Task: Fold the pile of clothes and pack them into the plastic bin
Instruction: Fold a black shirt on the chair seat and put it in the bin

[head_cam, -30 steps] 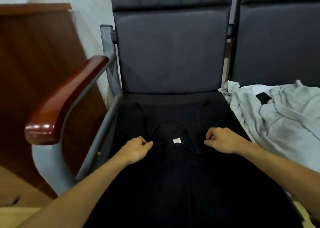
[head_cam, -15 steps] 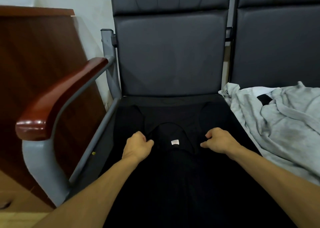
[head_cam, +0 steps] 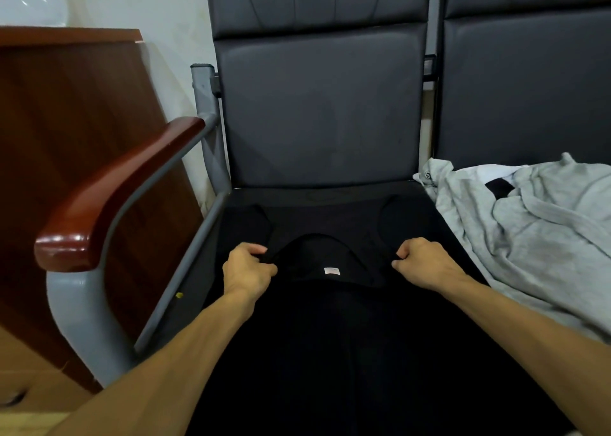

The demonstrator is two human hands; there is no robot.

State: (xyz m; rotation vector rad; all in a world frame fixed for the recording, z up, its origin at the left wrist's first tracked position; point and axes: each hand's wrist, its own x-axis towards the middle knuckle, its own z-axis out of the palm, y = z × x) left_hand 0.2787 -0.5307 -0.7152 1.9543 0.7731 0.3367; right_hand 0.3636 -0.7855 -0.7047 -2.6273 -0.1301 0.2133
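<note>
Black top point(head_cam: 330, 336) on seat, shoulders pinched by left hand point(head_cam: 246, 271), right hand point(head_cam: 425, 262).

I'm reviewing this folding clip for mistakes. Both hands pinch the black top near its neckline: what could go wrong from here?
The left hand and right hand hold the black top only at its shoulders. Its lower part runs out of view, so a fold may come out crooked. The grey garment lies right beside the top's right edge and could get dragged along.
</note>
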